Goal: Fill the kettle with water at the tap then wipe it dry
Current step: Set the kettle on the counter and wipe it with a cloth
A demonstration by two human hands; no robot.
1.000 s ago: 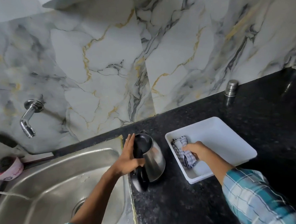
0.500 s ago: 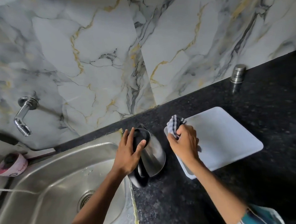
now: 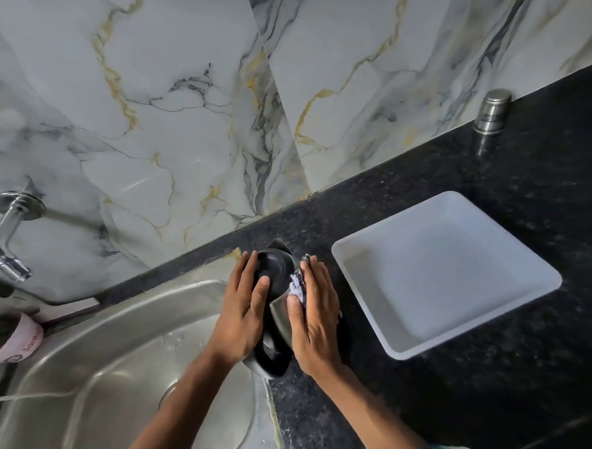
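A steel kettle point(image 3: 279, 314) with a black lid and handle stands on the black counter at the sink's right edge. My left hand point(image 3: 241, 313) lies flat against its lid and left side. My right hand point(image 3: 316, 321) presses a checked cloth point(image 3: 298, 286) against the kettle's right side; only a bit of the cloth shows above my fingers. The chrome tap point(image 3: 9, 236) juts from the marble wall at far left, with no water running.
A steel sink point(image 3: 100, 382) fills the lower left. An empty white tray point(image 3: 358, 255) sits on the counter right of the kettle. A small steel canister point(image 3: 491, 112) stands by the wall at the back right. A pink tub point(image 3: 12, 337) sits left of the sink.
My right hand lifted the cloth out of the white tray and carried it left onto the kettle's side. My left hand stayed on the kettle.
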